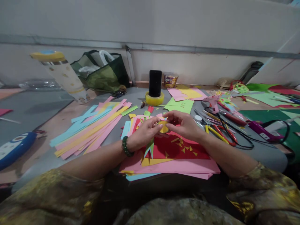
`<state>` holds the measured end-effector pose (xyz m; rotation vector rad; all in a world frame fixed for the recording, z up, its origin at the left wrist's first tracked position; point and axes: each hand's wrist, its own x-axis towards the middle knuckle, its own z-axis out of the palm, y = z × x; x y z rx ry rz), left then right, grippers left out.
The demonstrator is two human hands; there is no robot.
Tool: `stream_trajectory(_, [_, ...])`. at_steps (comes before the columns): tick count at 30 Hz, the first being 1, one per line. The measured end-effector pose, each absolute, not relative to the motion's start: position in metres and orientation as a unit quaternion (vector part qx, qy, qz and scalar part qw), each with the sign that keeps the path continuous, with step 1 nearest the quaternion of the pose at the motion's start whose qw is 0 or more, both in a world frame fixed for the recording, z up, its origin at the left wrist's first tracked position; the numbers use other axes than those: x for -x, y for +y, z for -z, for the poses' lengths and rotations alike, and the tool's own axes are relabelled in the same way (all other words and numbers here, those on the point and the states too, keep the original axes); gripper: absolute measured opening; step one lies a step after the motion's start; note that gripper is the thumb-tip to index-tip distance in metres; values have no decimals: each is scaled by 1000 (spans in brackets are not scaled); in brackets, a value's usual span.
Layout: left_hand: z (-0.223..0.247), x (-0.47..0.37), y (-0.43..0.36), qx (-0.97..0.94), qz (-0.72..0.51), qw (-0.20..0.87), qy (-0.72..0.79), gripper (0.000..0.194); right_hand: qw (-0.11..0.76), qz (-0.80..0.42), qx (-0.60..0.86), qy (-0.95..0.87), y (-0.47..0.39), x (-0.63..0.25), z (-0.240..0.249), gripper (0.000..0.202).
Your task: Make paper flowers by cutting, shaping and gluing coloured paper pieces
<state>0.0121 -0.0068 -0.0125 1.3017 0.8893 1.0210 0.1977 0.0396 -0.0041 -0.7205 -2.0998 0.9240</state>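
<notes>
Between my two hands is a small round yellow paper piece (163, 127). My left hand (146, 132) pinches its left side, a dark green bead bracelet on the wrist. My right hand (185, 125) has its fingers closed at the right side of the piece. Below the hands lies a red paper sheet (172, 148) with several tiny yellow triangles (184, 146) on it. Pink sheets (168, 167) are stacked beneath. A pointed light blue and green paper strip (149, 150) hangs or lies below my left hand; which one I cannot tell.
Coloured paper strips (93, 128) fan out at the left. A phone (155, 83) stands in a yellow tape roll (154, 98) behind the hands. At the right are a pink glue gun (212, 103), red-handled pliers (228, 136) and a purple power strip (266, 132) with black cables.
</notes>
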Motion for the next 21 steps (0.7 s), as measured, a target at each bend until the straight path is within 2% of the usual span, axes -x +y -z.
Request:
stream_trajectory(7, [11, -7, -3, -620, -397, 534, 416, 36, 320, -498, 287, -753, 44, -197, -1, 32])
stream_trajectory(11, [11, -8, -1, -580, -418, 568, 407, 39, 317, -566, 286, -705, 48, -200, -6, 32])
stream_trajectory(21, [4, -12, -6, -556, -440, 597, 376, 44, 257, -728, 268, -576, 62, -199, 4, 45])
